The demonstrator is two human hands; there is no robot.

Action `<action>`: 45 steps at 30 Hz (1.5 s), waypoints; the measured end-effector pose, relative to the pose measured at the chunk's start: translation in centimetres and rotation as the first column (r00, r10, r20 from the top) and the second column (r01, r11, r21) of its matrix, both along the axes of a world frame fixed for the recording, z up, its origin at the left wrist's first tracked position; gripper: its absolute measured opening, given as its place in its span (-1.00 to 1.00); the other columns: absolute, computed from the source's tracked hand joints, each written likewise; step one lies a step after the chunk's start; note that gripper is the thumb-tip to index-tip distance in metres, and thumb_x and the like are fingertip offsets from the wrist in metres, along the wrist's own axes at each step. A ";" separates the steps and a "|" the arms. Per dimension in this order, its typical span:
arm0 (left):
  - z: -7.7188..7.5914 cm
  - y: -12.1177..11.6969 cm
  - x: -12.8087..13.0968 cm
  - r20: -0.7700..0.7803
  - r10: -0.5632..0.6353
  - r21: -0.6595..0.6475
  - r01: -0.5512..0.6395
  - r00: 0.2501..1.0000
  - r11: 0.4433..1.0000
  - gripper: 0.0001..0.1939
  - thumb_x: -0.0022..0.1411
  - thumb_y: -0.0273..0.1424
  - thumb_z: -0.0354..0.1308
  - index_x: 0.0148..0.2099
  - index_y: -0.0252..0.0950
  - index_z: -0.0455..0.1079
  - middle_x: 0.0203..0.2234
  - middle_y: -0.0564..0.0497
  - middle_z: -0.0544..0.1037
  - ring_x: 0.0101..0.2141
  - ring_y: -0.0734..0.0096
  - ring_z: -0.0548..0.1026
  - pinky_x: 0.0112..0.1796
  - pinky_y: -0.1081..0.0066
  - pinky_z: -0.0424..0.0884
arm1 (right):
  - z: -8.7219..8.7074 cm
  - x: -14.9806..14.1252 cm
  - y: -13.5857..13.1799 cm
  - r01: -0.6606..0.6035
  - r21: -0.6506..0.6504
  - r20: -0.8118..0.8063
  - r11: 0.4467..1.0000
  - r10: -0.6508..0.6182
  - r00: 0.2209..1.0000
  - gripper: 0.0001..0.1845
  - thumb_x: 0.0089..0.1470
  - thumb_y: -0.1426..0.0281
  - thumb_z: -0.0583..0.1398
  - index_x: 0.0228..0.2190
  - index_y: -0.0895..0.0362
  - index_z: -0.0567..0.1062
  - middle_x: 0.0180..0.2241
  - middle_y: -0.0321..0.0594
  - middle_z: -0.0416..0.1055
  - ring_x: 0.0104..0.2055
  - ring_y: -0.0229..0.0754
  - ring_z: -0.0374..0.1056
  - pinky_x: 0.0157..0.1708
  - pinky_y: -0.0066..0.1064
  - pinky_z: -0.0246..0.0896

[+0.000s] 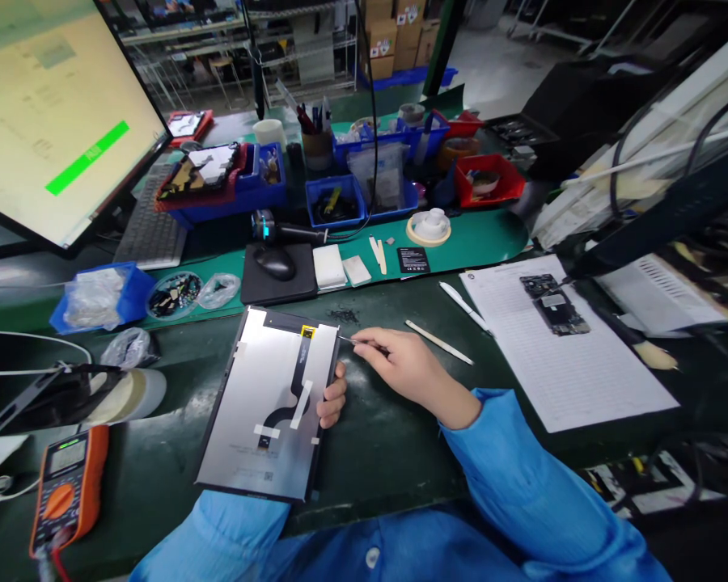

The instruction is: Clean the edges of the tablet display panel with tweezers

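A tablet display panel [260,404], silvery back facing up, is tilted above the bench. A black flex cable [301,372] runs down it, with pale tape strips and a yellow-edged connector [307,332] near the top. My left hand [332,398] supports the panel from below; its fingertips curl round the right edge, and the rest is hidden. Pinched in my right hand [409,364] are thin metal tweezers [347,339], mostly covered by the fingers. Their tip is at the panel's upper right edge; I cannot tell whether it touches.
Dark crumbs [344,315] lie beyond the panel. A white spudger [440,342], a pen [466,307] and a circuit board [555,305] on paper lie rightward. An orange multimeter [69,489] stands left. Blue bins [336,212], a mouse [274,263] and a monitor [54,121] line the back.
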State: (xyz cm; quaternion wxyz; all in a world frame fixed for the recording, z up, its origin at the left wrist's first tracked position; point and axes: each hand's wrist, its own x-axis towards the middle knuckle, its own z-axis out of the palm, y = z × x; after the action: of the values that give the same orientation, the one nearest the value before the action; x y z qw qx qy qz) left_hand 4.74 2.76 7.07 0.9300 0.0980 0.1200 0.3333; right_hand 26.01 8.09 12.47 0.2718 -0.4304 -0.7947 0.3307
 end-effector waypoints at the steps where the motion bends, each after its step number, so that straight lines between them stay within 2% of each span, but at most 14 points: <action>1: 0.2 -0.1 0.0 0.009 -0.009 -0.007 0.009 1.000 1.000 -0.66 0.40 -0.27 -0.08 -0.11 -0.35 0.45 -0.54 -0.01 0.39 -0.61 0.39 0.38 -0.57 0.42 0.34 | 0.0 0.0 0.0 0.007 -0.020 -0.009 1.000 -0.007 1.000 -0.87 0.24 0.39 0.25 -0.16 0.03 0.59 -0.33 -0.31 0.60 -0.33 -0.19 0.51 -0.31 -0.41 0.34; 3: 0.3 -0.1 -0.1 0.026 -0.046 -0.016 0.046 0.999 0.999 -0.67 0.41 -0.28 -0.09 -0.09 -0.33 0.45 -0.50 0.00 0.41 -0.57 0.41 0.40 -0.54 0.43 0.37 | -0.1 0.0 0.0 0.005 -0.004 -0.006 1.000 -0.005 1.000 -0.89 0.22 0.41 0.27 -0.19 0.05 0.59 -0.34 -0.30 0.59 -0.34 -0.19 0.50 -0.32 -0.41 0.33; 7: 0.1 0.2 -0.1 0.035 -0.072 0.004 0.071 0.997 0.997 -0.69 0.40 -0.29 -0.09 -0.13 -0.31 0.44 -0.55 0.02 0.39 -0.62 0.40 0.37 -0.58 0.42 0.34 | 0.0 0.0 0.0 -0.020 0.093 0.026 0.995 0.017 1.000 -0.83 0.30 0.42 0.19 -0.20 0.07 0.61 -0.21 -0.21 0.60 -0.17 -0.12 0.51 -0.16 -0.35 0.33; 12: 0.1 0.2 -0.1 0.038 -0.050 -0.005 0.051 0.998 0.999 -0.69 0.39 -0.27 -0.06 -0.10 -0.33 0.44 -0.51 0.01 0.41 -0.59 0.41 0.39 -0.55 0.42 0.37 | 0.0 -0.1 0.0 -0.004 0.003 0.005 1.000 0.004 1.000 -0.86 0.23 0.41 0.26 -0.16 0.06 0.59 -0.33 -0.28 0.59 -0.32 -0.18 0.50 -0.31 -0.41 0.34; 17: -0.1 0.2 -0.1 0.035 -0.058 0.010 0.058 0.998 0.998 -0.70 0.39 -0.26 -0.04 -0.13 -0.32 0.46 -0.54 0.02 0.39 -0.61 0.41 0.38 -0.56 0.43 0.37 | 0.1 0.0 0.1 -0.023 0.104 0.039 0.994 0.019 0.999 -0.82 0.30 0.41 0.19 -0.18 0.05 0.62 -0.22 -0.20 0.60 -0.17 -0.11 0.52 -0.16 -0.34 0.36; 19: -0.1 0.2 -0.1 0.031 -0.050 0.012 0.049 0.998 0.999 -0.72 0.38 -0.27 -0.01 -0.13 -0.31 0.46 -0.54 0.02 0.39 -0.61 0.43 0.38 -0.56 0.44 0.37 | 0.1 0.0 0.0 -0.012 0.079 0.034 0.997 0.009 0.999 -0.81 0.31 0.39 0.17 -0.17 0.04 0.62 -0.23 -0.21 0.61 -0.18 -0.12 0.52 -0.17 -0.34 0.37; 23: 0.2 0.0 -0.1 0.032 -0.046 0.016 0.046 0.998 0.999 -0.71 0.40 -0.26 -0.01 -0.10 -0.33 0.45 -0.51 0.01 0.40 -0.58 0.44 0.40 -0.54 0.45 0.39 | -0.1 -0.1 -0.1 0.016 -0.019 -0.015 1.000 -0.016 1.000 -0.85 0.22 0.40 0.27 -0.15 0.04 0.58 -0.35 -0.30 0.59 -0.34 -0.18 0.51 -0.30 -0.40 0.37; 26: 0.6 -0.1 -0.1 -0.005 -0.013 -0.002 0.013 1.000 1.000 -0.70 0.40 -0.26 -0.02 -0.10 -0.34 0.45 -0.51 0.01 0.40 -0.58 0.44 0.39 -0.54 0.45 0.39 | -0.1 -0.1 0.0 -0.009 0.055 -0.010 0.998 0.009 1.000 -0.89 0.23 0.43 0.26 -0.21 0.06 0.60 -0.29 -0.25 0.59 -0.25 -0.16 0.51 -0.22 -0.38 0.37; 29: 0.5 0.0 -0.1 -0.020 -0.036 0.006 0.036 0.999 0.999 -0.72 0.37 -0.25 0.00 -0.15 -0.33 0.45 -0.56 0.03 0.36 -0.62 0.43 0.36 -0.58 0.44 0.37 | -0.1 -0.1 0.0 -0.028 0.110 0.011 0.994 0.027 1.000 -0.83 0.30 0.41 0.19 -0.20 0.06 0.62 -0.23 -0.20 0.60 -0.17 -0.12 0.51 -0.15 -0.34 0.36; 34: 0.0 0.2 0.0 0.007 -0.039 0.010 0.039 0.999 0.999 -0.71 0.39 -0.25 -0.02 -0.12 -0.32 0.45 -0.55 0.03 0.37 -0.61 0.43 0.39 -0.56 0.44 0.39 | 0.0 -0.1 -0.1 0.005 -0.004 -0.025 1.000 -0.005 1.000 -0.87 0.23 0.40 0.26 -0.17 0.05 0.59 -0.35 -0.29 0.59 -0.34 -0.18 0.50 -0.31 -0.40 0.35; 37: -0.2 0.3 0.0 0.058 -0.047 0.021 0.046 0.997 0.999 -0.70 0.39 -0.27 -0.02 -0.11 -0.32 0.47 -0.55 0.03 0.38 -0.61 0.43 0.40 -0.56 0.44 0.40 | 0.0 0.0 -0.1 -0.023 0.058 -0.018 0.998 0.024 1.000 -0.89 0.25 0.42 0.24 -0.22 0.07 0.60 -0.28 -0.24 0.59 -0.26 -0.15 0.51 -0.23 -0.37 0.36; 40: -0.3 0.4 0.0 0.053 -0.061 0.015 0.060 0.997 0.998 -0.70 0.38 -0.28 -0.04 -0.13 -0.32 0.47 -0.56 0.02 0.37 -0.62 0.41 0.39 -0.57 0.44 0.37 | -0.1 0.1 0.0 -0.038 0.121 0.010 0.992 0.037 0.999 -0.81 0.32 0.40 0.17 -0.21 0.06 0.61 -0.22 -0.19 0.59 -0.17 -0.11 0.51 -0.15 -0.32 0.35; 45: -0.1 0.5 0.0 0.010 -0.047 0.004 0.047 0.999 0.999 -0.72 0.37 -0.29 -0.03 -0.14 -0.30 0.47 -0.58 0.02 0.36 -0.62 0.41 0.38 -0.59 0.45 0.33 | -0.2 0.1 -0.1 -0.008 0.004 -0.007 1.000 0.008 1.000 -0.86 0.24 0.39 0.26 -0.15 0.03 0.58 -0.35 -0.30 0.58 -0.34 -0.18 0.50 -0.31 -0.39 0.35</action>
State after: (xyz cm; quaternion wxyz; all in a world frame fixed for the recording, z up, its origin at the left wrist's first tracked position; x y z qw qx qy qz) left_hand 4.77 3.21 6.97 0.9380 0.1008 0.1124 0.3121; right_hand 26.09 7.97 12.25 0.2739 -0.4255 -0.7962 0.3316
